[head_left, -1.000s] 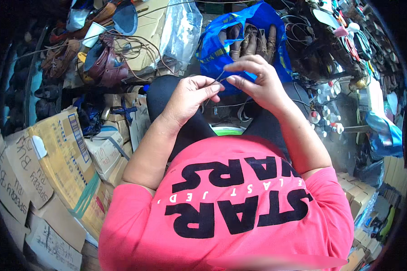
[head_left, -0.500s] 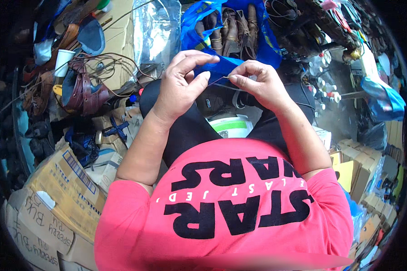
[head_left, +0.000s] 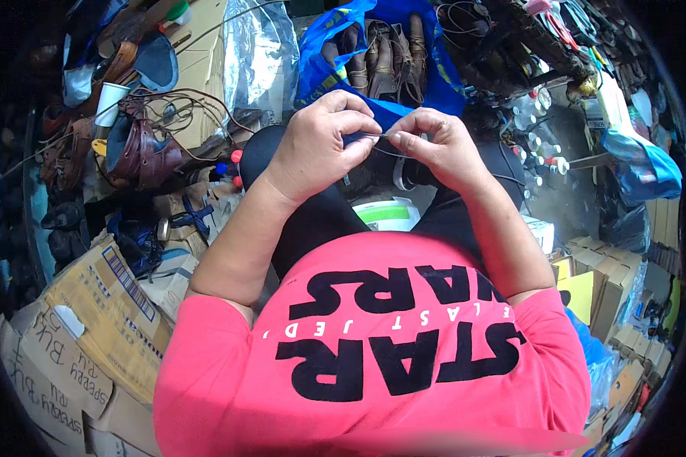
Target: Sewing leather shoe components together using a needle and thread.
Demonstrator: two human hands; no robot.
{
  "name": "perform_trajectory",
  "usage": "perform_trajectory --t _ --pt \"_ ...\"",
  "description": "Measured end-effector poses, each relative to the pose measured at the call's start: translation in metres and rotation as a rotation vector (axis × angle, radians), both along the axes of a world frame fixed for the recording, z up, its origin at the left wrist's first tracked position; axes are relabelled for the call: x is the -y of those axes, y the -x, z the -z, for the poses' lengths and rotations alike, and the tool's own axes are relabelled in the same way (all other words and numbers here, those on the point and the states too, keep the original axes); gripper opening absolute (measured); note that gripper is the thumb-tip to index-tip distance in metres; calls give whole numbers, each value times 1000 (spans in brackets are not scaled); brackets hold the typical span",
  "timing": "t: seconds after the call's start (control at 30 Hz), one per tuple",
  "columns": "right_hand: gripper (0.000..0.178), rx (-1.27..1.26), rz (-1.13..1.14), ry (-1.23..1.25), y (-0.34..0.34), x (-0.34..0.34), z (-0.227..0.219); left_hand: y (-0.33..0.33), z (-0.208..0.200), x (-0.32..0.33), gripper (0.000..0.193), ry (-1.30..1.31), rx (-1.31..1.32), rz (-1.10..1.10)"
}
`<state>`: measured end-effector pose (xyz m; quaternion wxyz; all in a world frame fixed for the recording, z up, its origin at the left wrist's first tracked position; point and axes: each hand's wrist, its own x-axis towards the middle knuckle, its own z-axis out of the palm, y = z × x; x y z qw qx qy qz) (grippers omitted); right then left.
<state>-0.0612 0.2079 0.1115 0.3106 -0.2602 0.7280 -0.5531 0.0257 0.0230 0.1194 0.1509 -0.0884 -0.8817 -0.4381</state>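
Above my lap, a thin dark cord point(head_left: 382, 135) runs between the fingertips of both hands. My left hand point(head_left: 324, 143) is closed, its thumb and forefinger pinching the cord. Close by on its right, my right hand point(head_left: 442, 146) pinches the same cord between thumb and forefinger. A loose piece of the cord hangs in a shallow curve below the fingertips. Just beyond the hands lies an open blue bag point(head_left: 312, 68) holding several brown leather pieces point(head_left: 385, 61) wound with cord.
Leftward are a brown leather shoe upper point(head_left: 143, 156), a white cup point(head_left: 110, 103) and cardboard boxes point(head_left: 122, 289). A clear plastic sheet point(head_left: 259, 61) lies at the far left of the bag. Several small bottles point(head_left: 533, 114) stand to the right, near a light-blue plastic bag point(head_left: 640, 164).
My left hand has moved right and its raised fingers have closed on the cord. My right hand keeps its pinch almost in place.
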Motion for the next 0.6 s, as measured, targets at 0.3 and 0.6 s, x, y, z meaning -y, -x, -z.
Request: perform_trajectory --t 0.3,0.6 --pt "13 39 -18 83 3 -22 7 -1 -7 -28 10 166 -91 -33" --pt "14 140 -88 232 12 -38 12 0 15 -71 5 -340 32 -297"
